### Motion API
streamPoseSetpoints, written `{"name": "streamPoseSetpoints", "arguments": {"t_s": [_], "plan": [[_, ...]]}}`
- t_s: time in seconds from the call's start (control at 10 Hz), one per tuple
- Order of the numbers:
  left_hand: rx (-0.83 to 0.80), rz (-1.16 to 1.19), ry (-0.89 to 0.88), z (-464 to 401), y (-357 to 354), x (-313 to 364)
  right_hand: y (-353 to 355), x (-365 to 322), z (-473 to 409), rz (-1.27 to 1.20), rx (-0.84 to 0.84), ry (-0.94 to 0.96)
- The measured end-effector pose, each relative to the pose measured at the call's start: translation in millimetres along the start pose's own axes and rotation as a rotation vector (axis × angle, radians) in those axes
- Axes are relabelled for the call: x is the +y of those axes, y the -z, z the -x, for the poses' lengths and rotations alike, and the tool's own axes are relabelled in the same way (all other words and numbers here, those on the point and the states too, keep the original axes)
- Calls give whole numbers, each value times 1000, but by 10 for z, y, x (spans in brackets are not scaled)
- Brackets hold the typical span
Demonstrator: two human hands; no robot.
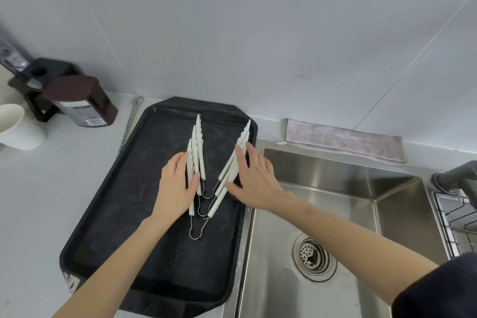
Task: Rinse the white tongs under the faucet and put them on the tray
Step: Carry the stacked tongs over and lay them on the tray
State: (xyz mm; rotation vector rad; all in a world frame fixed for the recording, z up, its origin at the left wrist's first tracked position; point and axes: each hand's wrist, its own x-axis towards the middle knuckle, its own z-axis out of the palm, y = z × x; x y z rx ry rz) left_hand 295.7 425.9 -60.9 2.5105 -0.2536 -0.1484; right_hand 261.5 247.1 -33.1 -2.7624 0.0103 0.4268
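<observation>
Fingers (185, 160) of the left hand (175, 183) lie flat and spread against the outer arm of the tongs (197, 152), pressing sideways with nothing gripped. The right hand (254, 181) does the same on the other side, palm open, fingertips touching the far arm. Several pairs of tongs, three by the wire loops, lie nested on the tray (108, 214), splayed in a V with tips toward the wall and loops toward the person. The sink (335, 201) sits just right of the tray, dry and empty; a cloth (343, 141) lies behind it, and a dark jug (80, 100) stands left of the tray on the surface (38, 201).

These tongs look light, thin and springy: stiff plastic arms on a wire hinge, likely slick when wet. Squeezing both arms together near the middle should give the surest hold; the serrated tips and the thin loops offer less to grip.
</observation>
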Motion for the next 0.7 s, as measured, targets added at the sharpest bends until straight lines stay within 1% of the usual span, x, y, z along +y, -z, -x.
{"name": "streamPoseSetpoints", "arguments": {"t_s": [0.1, 0.2, 0.4, 0.7], "plan": [[-35, -159, -67, 78, -100, -86, -154, 39, 23, 113, -5, 79], [-28, -223, -51, 40, -172, -126, -198, 116, -92, 108, -40, 102], [22, -202, -11, -38, -233, -48, -129, 224, -271, 106, -35, 141], [-9, -200, 37, -91, -221, -31, -48, 241, -283, 125, -26, 133]]}}
